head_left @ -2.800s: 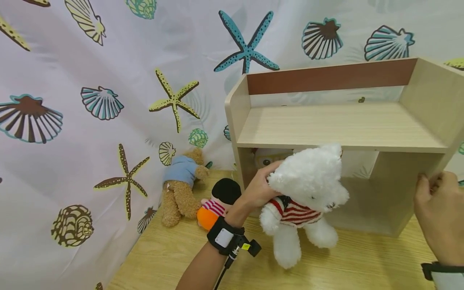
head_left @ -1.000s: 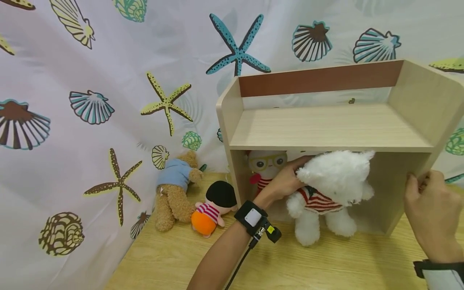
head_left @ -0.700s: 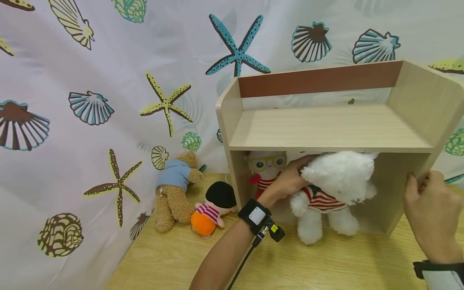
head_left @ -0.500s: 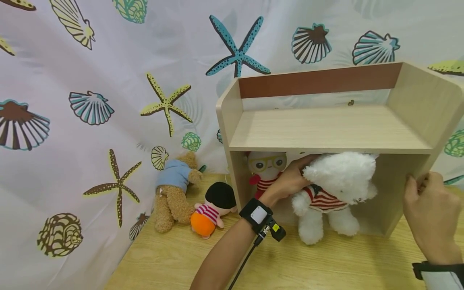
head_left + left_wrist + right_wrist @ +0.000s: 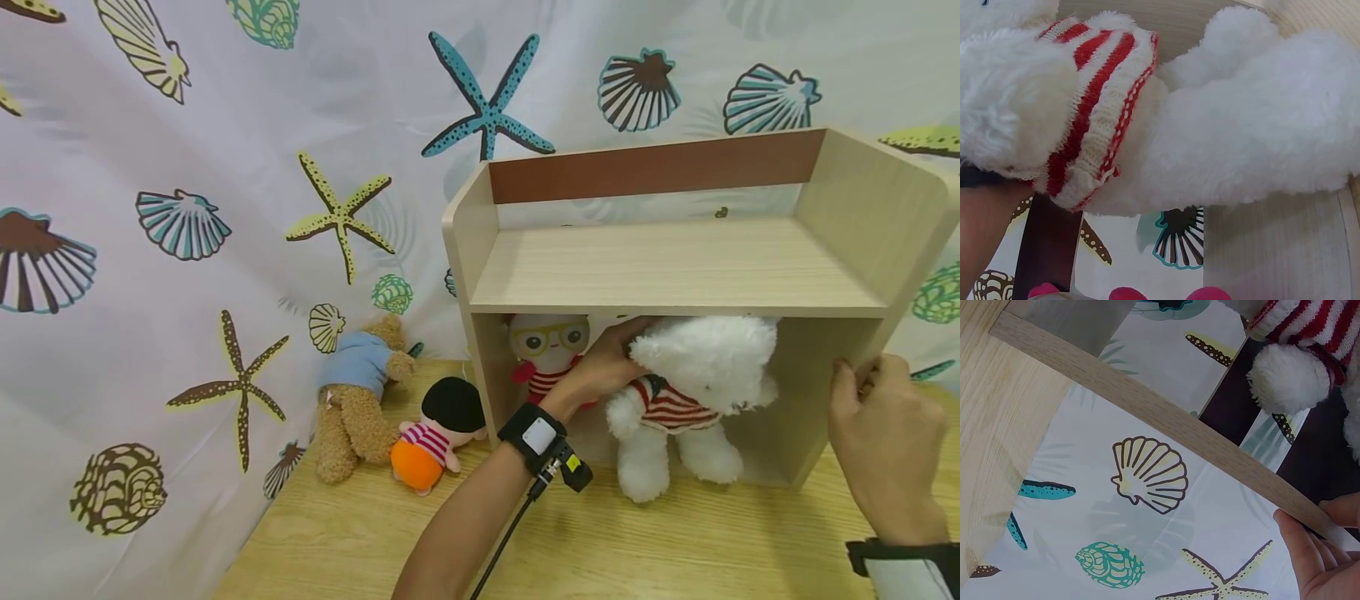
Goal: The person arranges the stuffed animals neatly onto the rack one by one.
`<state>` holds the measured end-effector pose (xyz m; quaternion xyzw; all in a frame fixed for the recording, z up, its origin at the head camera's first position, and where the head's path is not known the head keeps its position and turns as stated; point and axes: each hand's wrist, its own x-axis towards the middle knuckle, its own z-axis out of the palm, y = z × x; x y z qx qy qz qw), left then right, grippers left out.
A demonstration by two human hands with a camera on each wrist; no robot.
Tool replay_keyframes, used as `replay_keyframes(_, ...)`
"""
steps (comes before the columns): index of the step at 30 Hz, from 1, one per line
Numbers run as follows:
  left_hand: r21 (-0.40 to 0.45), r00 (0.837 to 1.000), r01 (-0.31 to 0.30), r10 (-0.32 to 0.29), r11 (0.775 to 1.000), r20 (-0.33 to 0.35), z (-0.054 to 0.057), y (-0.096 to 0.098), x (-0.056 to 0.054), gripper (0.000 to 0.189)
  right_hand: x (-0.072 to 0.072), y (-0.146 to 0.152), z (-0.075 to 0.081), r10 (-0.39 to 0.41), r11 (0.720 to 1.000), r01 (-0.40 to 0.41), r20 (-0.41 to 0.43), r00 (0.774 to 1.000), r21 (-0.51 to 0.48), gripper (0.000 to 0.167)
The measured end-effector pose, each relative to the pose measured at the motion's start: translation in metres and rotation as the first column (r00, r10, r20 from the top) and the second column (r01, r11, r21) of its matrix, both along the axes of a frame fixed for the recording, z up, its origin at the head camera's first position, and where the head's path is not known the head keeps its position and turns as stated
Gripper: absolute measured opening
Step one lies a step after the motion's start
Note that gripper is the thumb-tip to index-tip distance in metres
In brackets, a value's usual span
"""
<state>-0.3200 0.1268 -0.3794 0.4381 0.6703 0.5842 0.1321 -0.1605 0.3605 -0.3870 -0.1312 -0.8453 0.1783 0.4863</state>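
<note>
A fluffy white teddy bear (image 5: 705, 367) in a red-and-white striped sweater stands in the lower compartment of a wooden shelf (image 5: 675, 267), its feet near the front edge. My left hand (image 5: 611, 362) grips the bear from behind its head and neck; the fingertips are hidden by the fur. In the left wrist view the bear's sweater (image 5: 1100, 100) and legs fill most of the picture. My right hand (image 5: 888, 442) pinches the front edge of the shelf's right side panel (image 5: 1166, 425), thumb on the inner side and fingers outside.
A doll with yellow glasses (image 5: 551, 342) stands at the compartment's left, behind my left wrist. Left of the shelf, a black-haired doll (image 5: 438, 433) in orange pants and a brown bear in a blue shirt (image 5: 356, 392) lie on the wooden table (image 5: 337, 542). A shell-printed curtain (image 5: 247, 125) hangs behind.
The white bear has moved right and back into the lower compartment in my left hand, uncovering the glasses doll. Over the last half second it barely moves. My right hand stays on the side panel.
</note>
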Motion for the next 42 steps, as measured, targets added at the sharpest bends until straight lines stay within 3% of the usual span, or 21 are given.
replay_keyframes(7,-0.001,1.0,-0.023,0.023,1.0,-0.02,-0.002,0.007,-0.004,0.068,0.0,0.001,-0.002,0.008,1.0,-0.008,-0.018,1.0,0.008,0.023)
replay_keyframes(11,0.031,1.0,0.009,-0.01,0.999,0.02,-0.001,0.01,-0.005,0.066,-0.001,0.003,-0.003,0.02,1.0,-0.02,-0.034,0.999,0.015,0.023)
replay_keyframes(19,0.05,0.998,0.053,-0.055,0.997,0.021,-0.001,0.017,-0.011,0.056,0.0,0.003,-0.003,0.016,1.0,-0.016,-0.049,0.999,0.009,0.025)
replay_keyframes(30,-0.005,0.999,-0.021,0.021,1.0,0.04,0.0,0.025,-0.017,0.047,-0.001,0.0,-0.001,0.016,1.0,-0.016,-0.045,0.999,0.01,0.025)
replay_keyframes(37,-0.035,0.997,-0.062,0.064,0.997,0.042,0.001,0.032,-0.022,0.05,0.0,0.0,0.0,0.024,0.999,-0.023,-0.049,0.999,0.026,0.025)
replay_keyframes(42,-0.101,0.989,-0.143,0.147,0.985,0.031,0.001,0.037,-0.022,0.048,0.001,0.002,-0.002,0.024,0.999,-0.022,-0.047,0.999,0.036,0.024)
